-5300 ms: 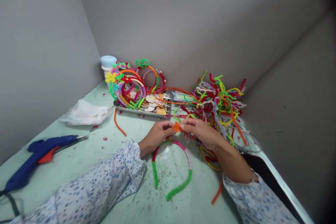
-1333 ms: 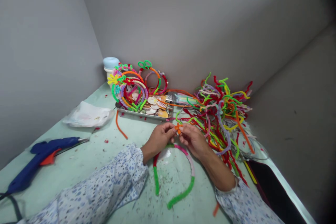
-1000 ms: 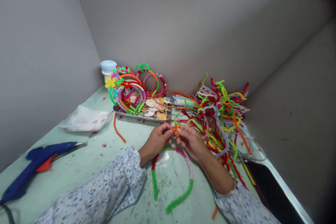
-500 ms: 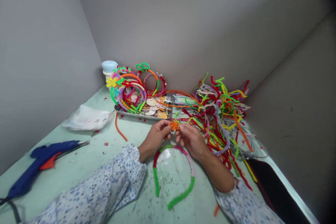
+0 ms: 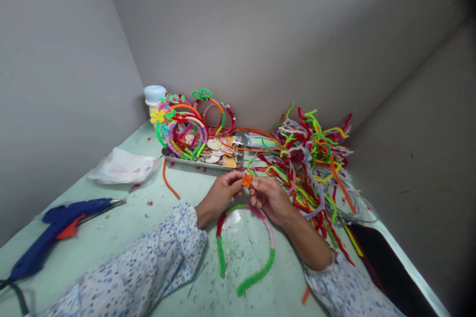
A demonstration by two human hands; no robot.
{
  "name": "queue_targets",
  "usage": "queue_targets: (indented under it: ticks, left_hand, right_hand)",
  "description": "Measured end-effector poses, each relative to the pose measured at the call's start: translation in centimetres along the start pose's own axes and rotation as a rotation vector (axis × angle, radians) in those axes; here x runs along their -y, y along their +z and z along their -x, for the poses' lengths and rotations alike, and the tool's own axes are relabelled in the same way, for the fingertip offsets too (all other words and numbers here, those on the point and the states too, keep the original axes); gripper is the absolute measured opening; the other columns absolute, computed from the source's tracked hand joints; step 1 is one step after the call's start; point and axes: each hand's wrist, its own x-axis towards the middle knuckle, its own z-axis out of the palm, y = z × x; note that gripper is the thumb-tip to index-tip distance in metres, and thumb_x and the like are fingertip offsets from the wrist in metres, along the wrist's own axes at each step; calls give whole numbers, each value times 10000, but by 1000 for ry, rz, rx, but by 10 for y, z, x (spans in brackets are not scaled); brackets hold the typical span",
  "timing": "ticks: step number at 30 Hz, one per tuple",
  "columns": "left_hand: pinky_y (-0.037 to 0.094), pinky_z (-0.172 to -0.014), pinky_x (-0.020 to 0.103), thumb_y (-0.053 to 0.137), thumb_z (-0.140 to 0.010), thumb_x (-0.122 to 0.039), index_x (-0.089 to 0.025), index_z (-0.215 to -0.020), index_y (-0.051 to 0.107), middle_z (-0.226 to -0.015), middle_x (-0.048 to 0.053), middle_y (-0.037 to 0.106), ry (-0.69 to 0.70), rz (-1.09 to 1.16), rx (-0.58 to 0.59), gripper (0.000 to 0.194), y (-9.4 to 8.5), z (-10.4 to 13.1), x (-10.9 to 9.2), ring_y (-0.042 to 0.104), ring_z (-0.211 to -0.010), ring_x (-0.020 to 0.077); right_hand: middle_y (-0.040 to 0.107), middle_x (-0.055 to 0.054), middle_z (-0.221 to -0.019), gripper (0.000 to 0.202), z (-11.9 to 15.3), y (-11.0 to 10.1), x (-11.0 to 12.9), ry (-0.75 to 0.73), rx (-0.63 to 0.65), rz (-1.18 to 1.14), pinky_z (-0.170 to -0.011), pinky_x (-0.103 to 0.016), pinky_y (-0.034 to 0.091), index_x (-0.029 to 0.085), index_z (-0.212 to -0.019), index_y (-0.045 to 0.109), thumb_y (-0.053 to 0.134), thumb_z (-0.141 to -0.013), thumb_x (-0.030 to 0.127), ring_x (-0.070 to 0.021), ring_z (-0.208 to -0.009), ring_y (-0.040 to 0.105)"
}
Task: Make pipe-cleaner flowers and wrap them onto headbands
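Two bare hands meet near the centre of the frame, with one small bright orange flower of fuzzy pipe cleaner (image 5: 247,180) between them, lifted off the pale mint-green bench (image 5: 141,228). The left hand (image 5: 221,194) has the flower's left edge pinched between thumb and forefinger; the right hand (image 5: 271,200) takes the right edge with its fingertips, so each grip is drawn in to little more than the petal's thickness. Just below them lies a curved headband wrapped in green, red and pink fuzzy sections (image 5: 256,211), its two ends towards the bottom of the frame. The flower should weigh next to nothing and feel soft on the outside, probably with a thin wire core that bends under light pressure and then keeps its new shape. It is unlikely to slip, as the nap gives friction, but a hard squeeze could crush the loops; the petal edges or the twisted middle look the best places to hold. The headband seems springier, and its top arc a sensible place to grasp. No writing can be read: the blue glue gun with an orange trigger (image 5: 48,237) at left shows no legible brand, and the marks on the crumpled clear-and-white plastic bag (image 5: 124,166) are too small to make out.
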Motion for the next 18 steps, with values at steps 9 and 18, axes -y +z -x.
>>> queue_targets:
  ticks: [9,18]
  left_hand:
    - [291,-522,209,656,-731,-342,-128,-842,607,-636,-35,517,-55,89,28,246,0,1,0,400,-520,60]
    - [315,-530,212,671,-713,-311,-128,-852,589,-614,-34,514,-97,68,67,244,-2,2,-2,428,-519,68]
  right_hand:
    - [586,16,-659,217,2,1,1,-109,-98,42,-421,-169,349,187,-935,642,648,-760,315,-84,-521,525]
    - [550,44,-604,179,3,1,0,-111,-82,127,-443,-195,346,192,-836,629,690,-705,299,-84,-495,474]
